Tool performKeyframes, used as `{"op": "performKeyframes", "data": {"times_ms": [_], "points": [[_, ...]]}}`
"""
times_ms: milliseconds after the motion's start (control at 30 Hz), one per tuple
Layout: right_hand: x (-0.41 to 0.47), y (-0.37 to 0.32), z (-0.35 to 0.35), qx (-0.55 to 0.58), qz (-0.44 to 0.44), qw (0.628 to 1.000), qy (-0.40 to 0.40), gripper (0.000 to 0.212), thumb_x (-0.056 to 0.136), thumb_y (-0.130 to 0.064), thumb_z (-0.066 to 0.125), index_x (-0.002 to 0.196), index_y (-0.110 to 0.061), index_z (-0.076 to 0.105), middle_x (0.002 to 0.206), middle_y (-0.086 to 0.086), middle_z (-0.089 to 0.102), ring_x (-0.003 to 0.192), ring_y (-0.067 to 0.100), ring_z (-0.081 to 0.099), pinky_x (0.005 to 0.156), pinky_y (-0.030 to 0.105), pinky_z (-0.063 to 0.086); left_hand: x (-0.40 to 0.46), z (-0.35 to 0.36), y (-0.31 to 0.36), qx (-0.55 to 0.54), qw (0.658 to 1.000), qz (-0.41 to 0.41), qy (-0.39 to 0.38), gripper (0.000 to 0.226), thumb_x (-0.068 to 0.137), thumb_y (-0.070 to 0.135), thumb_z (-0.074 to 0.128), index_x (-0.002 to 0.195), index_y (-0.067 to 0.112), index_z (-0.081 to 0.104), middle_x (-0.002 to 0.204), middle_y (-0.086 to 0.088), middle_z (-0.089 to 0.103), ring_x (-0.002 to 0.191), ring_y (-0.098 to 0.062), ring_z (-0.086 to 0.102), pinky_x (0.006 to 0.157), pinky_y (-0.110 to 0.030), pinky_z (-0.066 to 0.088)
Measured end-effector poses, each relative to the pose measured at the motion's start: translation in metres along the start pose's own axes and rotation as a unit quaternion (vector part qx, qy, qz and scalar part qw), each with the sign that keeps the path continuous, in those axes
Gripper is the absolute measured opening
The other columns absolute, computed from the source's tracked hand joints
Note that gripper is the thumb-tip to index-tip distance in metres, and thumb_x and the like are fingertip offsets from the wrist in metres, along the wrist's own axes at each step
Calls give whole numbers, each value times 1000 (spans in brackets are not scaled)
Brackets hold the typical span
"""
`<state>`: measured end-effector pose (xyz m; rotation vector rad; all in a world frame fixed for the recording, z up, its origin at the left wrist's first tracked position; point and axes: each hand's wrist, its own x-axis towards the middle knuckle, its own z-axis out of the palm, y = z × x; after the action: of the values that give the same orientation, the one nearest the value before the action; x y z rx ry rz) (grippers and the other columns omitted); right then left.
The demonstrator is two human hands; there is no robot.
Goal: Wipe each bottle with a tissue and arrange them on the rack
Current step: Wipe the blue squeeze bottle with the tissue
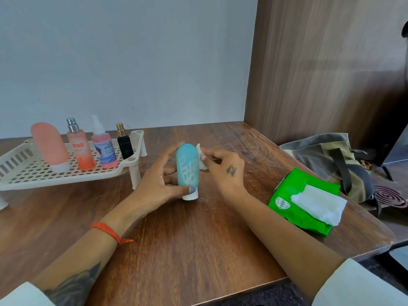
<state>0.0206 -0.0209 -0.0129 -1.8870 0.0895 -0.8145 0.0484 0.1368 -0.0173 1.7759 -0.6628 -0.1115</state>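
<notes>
A person sits at a wooden table [198, 239], working on a blue bottle [187, 167] that stands cap-down near the table's middle. The left hand [154, 184] grips the bottle, thumb curled across its base beside the white cap and fingers wrapped behind it. The right hand [223, 171] pinches a small white tissue [201, 159] and holds it against the bottle's upper right side. To the left of the blue bottle stands a cream perforated rack [55, 171] holding four bottles upright: a pink tube [50, 149], a pink spray bottle [79, 149], a pink pump bottle [103, 149] and a small black bottle [124, 144]. To the right of the blue bottle lies a green tissue pack [293, 199], a white sheet sticking out
</notes>
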Motion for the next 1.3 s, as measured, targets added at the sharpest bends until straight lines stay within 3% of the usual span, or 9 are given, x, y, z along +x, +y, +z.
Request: {"op": "performKeyframes", "data": {"times_ms": [133, 267, 367, 467, 567, 700, 867, 1033, 1300], "points": [[-1, -6, 5, -76, -201, 971, 100, 21, 87, -8, 62, 105, -13, 72, 93, 4, 69, 77, 3, 58, 70, 10, 45, 0, 0, 2, -6, 1000, 3, 2, 94, 67, -2, 80, 127, 54, 35, 100, -1, 72, 86, -13, 71, 73, -28, 56], [-7, 0, 8, -148, -317, 937, 12, 27, 90, -13, 54, 115, -13, 66, 106, 6, 60, 93, 13, 57, 77, 22, 47, 1, -1, 0, -19, 1000, 1, 3, 92, 67, -2, 80, 120, 58, 33, 102, 0, 71, 89, -14, 71, 75, -30, 57], [-8, -2, 6, -185, -305, 932, -62, 37, 88, -19, 64, 124, -15, 56, 112, 0, 53, 103, 9, 49, 83, 26, 47, 2, -1, -1, -25, 1000, -1, 5, 92, 67, -1, 80, 120, 57, 33, 104, -1, 71, 90, -15, 71, 78, -33, 57], [-9, 0, 6, -204, -353, 910, -70, 58, 74, 2, 73, 125, -15, 51, 110, 17, 57, 99, 31, 55, 76, 36, 50, 2, -1, -2, -28, 1000, -6, 4, 91, 67, -2, 79, 120, 55, 32, 102, 2, 70, 90, -12, 70, 75, -27, 57], [-8, -1, 2, -203, -364, 906, -73, 43, 76, 2, 68, 117, -10, 62, 102, 16, 59, 92, 30, 56, 71, 35, 50, 1, -1, -1, -33, 999, -3, -1, 88, 68, -6, 77, 118, 54, 35, 94, 6, 72, 88, -9, 70, 69, -20, 56], [-6, 1, 0, -240, -394, 883, -82, 48, 59, -1, 82, 106, -8, 71, 89, 14, 61, 78, 30, 58, 61, 32, 49, 1, -3, 0, -37, 999, -4, -14, 91, 68, -6, 76, 126, 51, 36, 96, 9, 73, 88, -10, 70, 68, -20, 55], [-10, -2, -2, -158, -371, 912, -81, 27, 70, 1, 66, 94, -10, 74, 81, 4, 63, 72, 17, 58, 62, 25, 49, 2, -4, 0, -36, 999, -12, -16, 96, 68, -6, 76, 135, 48, 33, 97, 5, 71, 89, -16, 70, 73, -27, 57], [-8, -7, 1, -112, -306, 945, 30, 28, 80, -6, 69, 108, -7, 65, 93, 4, 67, 83, 12, 60, 73, 18, 47, 3, -2, -3, -25, 999, -16, -12, 94, 69, -2, 78, 127, 54, 28, 103, 4, 69, 92, -10, 70, 76, -23, 56], [-7, 1, 4, -171, -331, 928, -21, 24, 81, -11, 65, 104, -7, 70, 95, 7, 64, 90, 17, 57, 79, 15, 41, 3, -4, -3, -26, 999, -6, -25, 94, 70, -6, 75, 122, 57, 29, 101, 4, 70, 92, -9, 69, 71, -18, 54]]}}
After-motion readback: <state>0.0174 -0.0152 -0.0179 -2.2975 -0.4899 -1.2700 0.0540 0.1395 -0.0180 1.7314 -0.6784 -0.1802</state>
